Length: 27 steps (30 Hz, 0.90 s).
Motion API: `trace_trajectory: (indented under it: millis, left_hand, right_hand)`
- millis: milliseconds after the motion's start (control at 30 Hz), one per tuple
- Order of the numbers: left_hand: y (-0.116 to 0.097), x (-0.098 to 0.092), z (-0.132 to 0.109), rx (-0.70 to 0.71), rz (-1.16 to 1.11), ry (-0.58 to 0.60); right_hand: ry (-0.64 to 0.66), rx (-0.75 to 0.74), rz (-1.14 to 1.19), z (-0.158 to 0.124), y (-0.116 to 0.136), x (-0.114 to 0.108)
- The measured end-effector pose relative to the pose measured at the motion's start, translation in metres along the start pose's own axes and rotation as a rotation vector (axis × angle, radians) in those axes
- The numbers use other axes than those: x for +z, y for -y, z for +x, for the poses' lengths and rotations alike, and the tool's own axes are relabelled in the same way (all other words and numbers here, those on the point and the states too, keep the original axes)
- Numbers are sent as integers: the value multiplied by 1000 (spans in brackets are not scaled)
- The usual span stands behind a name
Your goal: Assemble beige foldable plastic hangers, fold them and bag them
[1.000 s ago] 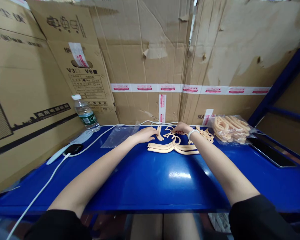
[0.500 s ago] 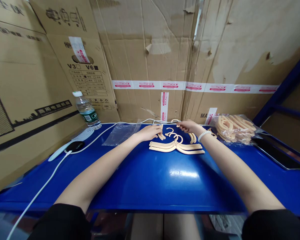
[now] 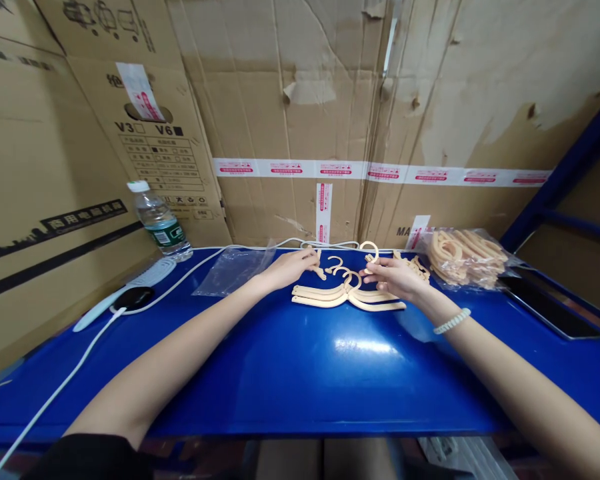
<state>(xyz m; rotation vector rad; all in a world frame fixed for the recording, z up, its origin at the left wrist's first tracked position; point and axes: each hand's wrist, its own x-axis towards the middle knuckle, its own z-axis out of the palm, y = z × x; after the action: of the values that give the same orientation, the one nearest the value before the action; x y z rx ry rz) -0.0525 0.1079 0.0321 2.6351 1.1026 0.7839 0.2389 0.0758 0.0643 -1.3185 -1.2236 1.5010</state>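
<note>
The right hand (image 3: 393,275) is raised just over the table, its thumb and fingertips closed in a pinch on the lower end of a beige hook (image 3: 377,251). The hook stands roughly upright in that grip, its long axis running up from the fingertips, with the rounded curve on top and its open side appearing to face left. The left hand (image 3: 294,268) rests farther left with its fingers partly curled around some narrow beige pieces (image 3: 321,272); the fingers cover much of them, so I cannot tell whether it grips them or merely touches them. The part that shows has its long axis pointing mostly away from the person, the near end slanting slightly right. Between the hands and nearer the person lie the hanger arms, a left pair (image 3: 317,302) and a right pair (image 3: 380,307). Their long axes run left to right, roughly parallel with the front edge of the blue table (image 3: 280,373); the outer ends point sideways, while the inner ends bend toward the far side and meet below the rounded hooks (image 3: 359,283). Another hook (image 3: 336,259) lies flat just beyond, its curve toward the cardboard (image 3: 280,213). Loose beige parts (image 3: 417,268) lie behind the right hand, beside a clear bag of beige pieces (image 3: 465,257). A flat plastic bag (image 3: 230,272) is near the left forearm.
</note>
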Motion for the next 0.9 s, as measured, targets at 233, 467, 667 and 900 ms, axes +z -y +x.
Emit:
trace_trajectory:
  millis: [233,467,667,900]
  left_hand:
    - [-44,2,-20,75,-242,-252]
    - [-89,32,-39,-245,-834,-424]
    - [-101,48,-45,-424,-1094,-448]
    - [-108,56,-56,-433,-1049,-482]
  right_hand:
    - [20,-70,138,-17,-11,9]
    - [121,-128,207,-32,-30,34]
    - [230,-86,175,-40,-43,44]
    - [308,11,206,-48,-45,39]
